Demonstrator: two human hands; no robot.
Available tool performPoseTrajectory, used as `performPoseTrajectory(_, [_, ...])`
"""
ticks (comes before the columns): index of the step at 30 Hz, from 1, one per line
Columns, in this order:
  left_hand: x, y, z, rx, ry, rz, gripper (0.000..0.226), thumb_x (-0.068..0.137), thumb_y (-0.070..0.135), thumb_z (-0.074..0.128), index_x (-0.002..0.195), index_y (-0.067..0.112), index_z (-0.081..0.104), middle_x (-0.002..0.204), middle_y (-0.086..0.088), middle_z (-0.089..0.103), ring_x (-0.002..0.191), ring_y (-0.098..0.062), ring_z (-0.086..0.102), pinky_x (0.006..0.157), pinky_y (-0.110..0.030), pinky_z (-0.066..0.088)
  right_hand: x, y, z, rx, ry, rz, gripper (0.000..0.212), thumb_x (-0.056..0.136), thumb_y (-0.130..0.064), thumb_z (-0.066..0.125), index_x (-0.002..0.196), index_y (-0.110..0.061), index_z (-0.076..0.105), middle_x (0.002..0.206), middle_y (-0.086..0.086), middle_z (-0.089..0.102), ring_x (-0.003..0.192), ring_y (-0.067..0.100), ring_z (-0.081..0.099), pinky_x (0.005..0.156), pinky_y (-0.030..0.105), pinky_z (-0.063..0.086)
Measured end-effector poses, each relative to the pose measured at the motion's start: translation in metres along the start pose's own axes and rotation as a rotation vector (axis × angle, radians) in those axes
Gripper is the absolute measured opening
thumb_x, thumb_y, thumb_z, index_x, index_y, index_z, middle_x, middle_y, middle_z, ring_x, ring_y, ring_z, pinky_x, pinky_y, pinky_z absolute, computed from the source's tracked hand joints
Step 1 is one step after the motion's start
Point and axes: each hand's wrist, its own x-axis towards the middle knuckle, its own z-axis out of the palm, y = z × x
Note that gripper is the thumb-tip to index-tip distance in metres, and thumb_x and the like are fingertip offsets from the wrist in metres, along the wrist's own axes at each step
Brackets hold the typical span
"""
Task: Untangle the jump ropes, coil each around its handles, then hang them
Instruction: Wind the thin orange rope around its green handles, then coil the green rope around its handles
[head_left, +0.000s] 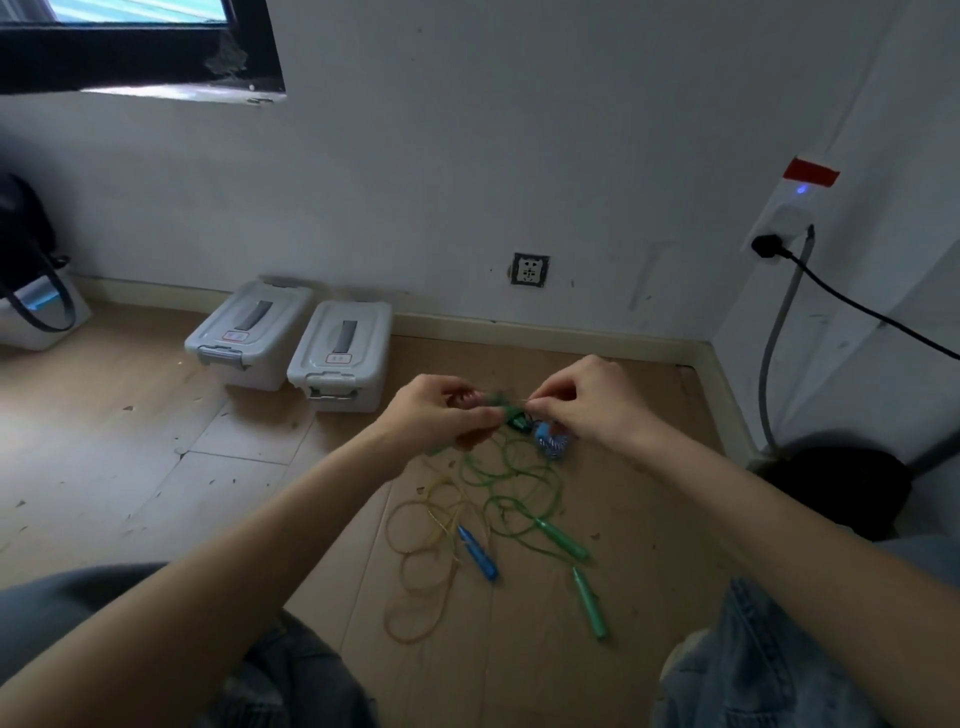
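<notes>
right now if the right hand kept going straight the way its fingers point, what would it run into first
The right hand pinches a thin rope strand and its fingers point toward the left hand. Going straight on, it would likely first meet the green handle held there, then the left fingers, though depth is unclear.

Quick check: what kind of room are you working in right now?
Likely a bare indoor room, perhaps storage: wood-look floor, two lidded plastic bins against a scuffed white wall, and a wall socket.
</notes>
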Motion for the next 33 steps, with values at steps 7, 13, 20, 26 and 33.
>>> performPoseTrajectory(7, [0.005,-0.013,0.047,-0.369,-0.004,-0.029,0.028,0.074,0.024,0.073,0.098,0.01,0.067,0.089,-0.012,0.071,0.069,-0.014,0.067,0.058,-0.02,0.054,0.007,0.039,-0.005,0.462,0.039,0.403,0.017,0.086,-0.002,0.061,0.1,0.006,0.067,0.072,0.006,0.06,0.055,0.008,0.05,0.058,0.02,0.049])
performPoseTrajectory(13, [0.043,-0.058,0.062,-0.191,-0.004,-0.067,0.032,0.072,0.024,0.076,0.096,0.006,0.063,0.078,-0.008,0.07,0.057,-0.009,0.066,0.053,-0.019,0.052,0.021,0.067,0.043,0.878,-0.117,0.466,0.009,0.093,-0.015,0.053,0.089,-0.014,0.062,0.088,0.002,0.06,0.078,0.013,0.053,0.064,0.024,0.041])
performPoseTrajectory(20, [0.104,-0.12,0.106,0.171,0.029,-0.132,0.061,0.068,0.052,0.071,0.109,0.023,0.038,0.093,0.009,0.055,0.082,-0.009,0.057,0.068,-0.022,0.048,0.036,0.152,0.106,0.875,0.183,0.814,0.015,0.08,0.0,0.067,0.078,-0.011,0.057,0.094,0.01,0.057,0.073,0.021,0.061,0.05,0.021,0.054])
performPoseTrajectory(26, [0.139,-0.176,0.143,0.439,-0.083,-0.156,0.033,0.086,0.017,0.057,0.118,0.009,0.049,0.113,-0.007,0.061,0.094,-0.023,0.061,0.078,-0.029,0.044,0.066,0.256,0.136,1.124,0.682,1.173,0.011,0.083,0.003,0.062,0.085,-0.004,0.053,0.104,0.019,0.056,0.064,0.02,0.054,0.061,0.026,0.051])
performPoseTrajectory(33, [0.163,-0.218,0.2,0.725,-0.414,0.098,0.055,0.086,0.005,0.047,0.138,0.017,0.035,0.143,-0.004,0.039,0.128,-0.028,0.037,0.103,-0.031,0.028,0.099,0.309,0.17,1.163,0.343,1.213,0.062,0.088,-0.033,0.061,0.14,-0.012,0.035,0.134,0.007,0.047,0.117,0.021,0.05,0.097,0.031,0.042])
